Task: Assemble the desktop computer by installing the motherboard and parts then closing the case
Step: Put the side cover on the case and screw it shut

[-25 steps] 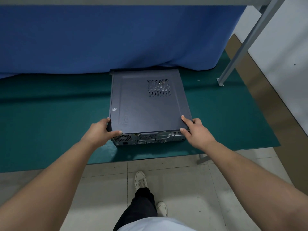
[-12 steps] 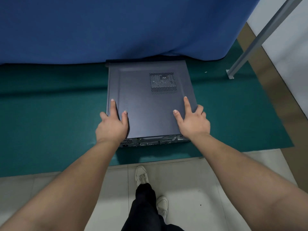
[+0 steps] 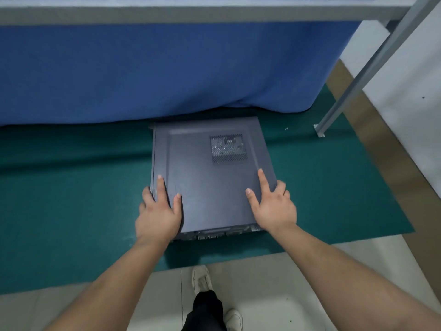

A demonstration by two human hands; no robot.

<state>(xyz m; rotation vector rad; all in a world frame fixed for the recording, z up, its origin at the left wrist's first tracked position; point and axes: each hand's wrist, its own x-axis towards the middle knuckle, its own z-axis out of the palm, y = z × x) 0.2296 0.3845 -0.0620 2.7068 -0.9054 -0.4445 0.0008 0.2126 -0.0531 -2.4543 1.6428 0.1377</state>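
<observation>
The blue cloth [image 3: 167,72] fills the far half of your view, hanging down to the desk [image 3: 71,199], whose green mat runs from the left edge across to the right, where a bare brown strip borders it. A grey metal post [image 3: 353,82] slants down to a foot at the far right of the mat.

The computer case [image 3: 210,180] lies flat on its side in the middle of the mat, its dark side panel facing up and a mesh vent [image 3: 228,149] near the panel's far right corner. The far end of the case sits just under the hem of the cloth; its near end, with the rear ports, lies close to the near edge of the desk.

Your left hand [image 3: 158,216] rests on the near left corner of the panel, forefinger and thumb straight on top and the other fingers over the left edge. Your right hand [image 3: 274,209] rests on the near right corner the same way, forefinger and thumb flat on the panel, the rest curled down the right side. Both hands are spread flat, gripping nothing.

Green mat lies bare to the left and right of the case. Below the near edge of the desk you see pale floor tiles [image 3: 262,271], your dark trouser leg and white shoes [image 3: 202,280].
</observation>
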